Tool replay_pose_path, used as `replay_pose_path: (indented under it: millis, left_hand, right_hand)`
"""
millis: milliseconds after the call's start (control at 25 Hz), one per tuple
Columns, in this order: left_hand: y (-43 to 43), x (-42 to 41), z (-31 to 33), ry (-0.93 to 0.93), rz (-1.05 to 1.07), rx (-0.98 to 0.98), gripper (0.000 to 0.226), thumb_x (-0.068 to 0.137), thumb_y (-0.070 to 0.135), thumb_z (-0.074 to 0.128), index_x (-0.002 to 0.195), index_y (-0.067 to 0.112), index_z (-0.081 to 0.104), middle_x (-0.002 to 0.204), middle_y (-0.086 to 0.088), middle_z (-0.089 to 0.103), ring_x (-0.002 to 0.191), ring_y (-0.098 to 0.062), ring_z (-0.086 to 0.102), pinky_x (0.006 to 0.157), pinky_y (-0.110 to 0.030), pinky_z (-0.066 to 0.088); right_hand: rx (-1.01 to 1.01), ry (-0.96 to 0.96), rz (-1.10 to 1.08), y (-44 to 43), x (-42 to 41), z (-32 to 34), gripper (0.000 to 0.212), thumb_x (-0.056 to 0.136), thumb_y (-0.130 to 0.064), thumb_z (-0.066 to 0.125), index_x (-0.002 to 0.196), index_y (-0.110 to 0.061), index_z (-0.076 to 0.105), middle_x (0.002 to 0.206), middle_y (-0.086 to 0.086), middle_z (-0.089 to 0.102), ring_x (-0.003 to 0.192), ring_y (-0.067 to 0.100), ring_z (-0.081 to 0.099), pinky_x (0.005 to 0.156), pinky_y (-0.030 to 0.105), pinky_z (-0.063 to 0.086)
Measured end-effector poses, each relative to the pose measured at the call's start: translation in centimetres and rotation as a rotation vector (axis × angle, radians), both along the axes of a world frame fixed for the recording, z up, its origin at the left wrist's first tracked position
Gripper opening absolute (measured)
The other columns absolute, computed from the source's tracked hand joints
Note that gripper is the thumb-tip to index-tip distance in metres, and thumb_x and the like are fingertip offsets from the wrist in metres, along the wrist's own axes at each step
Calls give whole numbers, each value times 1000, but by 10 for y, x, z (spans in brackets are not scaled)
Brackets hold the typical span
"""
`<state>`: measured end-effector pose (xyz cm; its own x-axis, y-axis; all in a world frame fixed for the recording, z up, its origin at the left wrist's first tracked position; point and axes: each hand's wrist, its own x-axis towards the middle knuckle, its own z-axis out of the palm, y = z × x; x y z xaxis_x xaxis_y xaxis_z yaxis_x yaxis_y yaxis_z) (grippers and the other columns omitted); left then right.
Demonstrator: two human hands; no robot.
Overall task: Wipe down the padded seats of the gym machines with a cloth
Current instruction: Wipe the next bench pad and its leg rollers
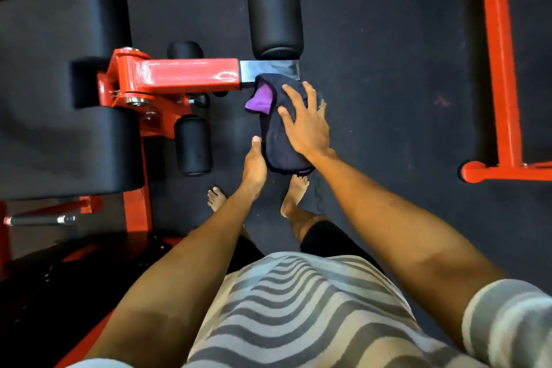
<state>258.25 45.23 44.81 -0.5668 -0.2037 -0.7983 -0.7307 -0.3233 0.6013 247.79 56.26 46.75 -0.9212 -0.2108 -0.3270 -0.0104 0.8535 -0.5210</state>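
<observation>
Our right hand (306, 121) lies spread and flat on top of the dark navy cloth with a purple lining (276, 143), fingers apart and pressing down rather than pinching. Our left hand (255, 166) comes in at the cloth's near-left edge with the thumb laid against it. Its fingers are hidden underneath, so we cannot tell whether they grip or only steady.

The cloth is draped over something rounded at the near side of the grey steel bar (268, 69) that extends from the red painted machine arm (185, 75). We judge it to be a foam roller, the twin of the black cylindrical roller pad (274, 9) that sticks out on the far side.

The covered shape's long axis runs straight away from us, from the left hand towards the bar. The right hand sits at its far half and is the nearer to the bar; the left holds the near end. Both forearms reach forward and down, the right wrist bent so the palm faces downward.

The large black padded seat cushions (59, 54) lie well off to our left, away from the cloth.
</observation>
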Motion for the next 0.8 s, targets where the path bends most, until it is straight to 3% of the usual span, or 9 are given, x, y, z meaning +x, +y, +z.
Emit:
replay_pose_path:
  millis: [120, 200, 280, 360, 480, 640, 800]
  left_hand:
    - [6, 0, 0, -22, 64, -18, 62, 103, 64, 27, 135, 23, 61, 134, 0, 65, 129, -16, 57, 116, -37, 40]
    - [7, 1, -3, -39, 74, -65, 68, 98, 73, 29, 126, 25, 67, 127, 1, 70, 125, -17, 60, 114, -39, 41]
    - [10, 1, -1, -29, 89, -70, 55, 105, 60, 26, 105, 29, 72, 114, 4, 73, 118, -16, 65, 106, -33, 46]
    - [14, 1, 0, -1, 98, -72, 51, 108, 52, 26, 111, 27, 71, 116, 3, 72, 114, -12, 65, 97, -27, 47]
    - [14, 3, 0, 29, 71, -88, 50, 107, 54, 29, 125, 25, 67, 118, 5, 71, 108, -3, 65, 89, -20, 48]
    - [11, 3, -10, 53, 23, -103, 74, 88, 77, 36, 140, 30, 58, 136, 6, 65, 127, -7, 58, 112, -37, 43]
    - [8, 6, -37, 11, -3, -102, 94, 73, 96, 37, 140, 33, 59, 139, 6, 63, 129, -9, 56, 115, -42, 40]
  right_hand:
    - [-127, -52, -217, 19, 25, -14, 61, 104, -53, 34, 158, -26, 33, 163, 7, 31, 150, 36, 27, 124, 54, 20]
    - [-13, -23, -296, 26, 62, -17, 74, 100, -59, 29, 156, -12, 37, 160, 17, 36, 150, 42, 26, 124, 55, 17]
    - [100, 41, -182, 21, 94, -10, 75, 96, -63, 37, 156, -18, 38, 163, 20, 28, 150, 50, 17, 123, 60, 17]
    - [187, 110, 22, 5, 104, -8, 71, 92, -61, 51, 156, -34, 37, 167, 18, 18, 151, 55, 7, 120, 63, 14]
    - [259, 149, 90, -11, 77, -10, 67, 92, -64, 55, 153, -44, 37, 168, 14, 17, 150, 56, 7, 117, 70, 21]
    - [219, 177, 102, -6, 39, -15, 57, 97, -66, 44, 150, -45, 41, 167, 8, 19, 150, 51, 11, 115, 66, 27]
    - [82, 83, -43, -11, 22, -8, 57, 96, -66, 46, 150, -49, 37, 164, 0, 23, 145, 45, 21, 110, 61, 39]
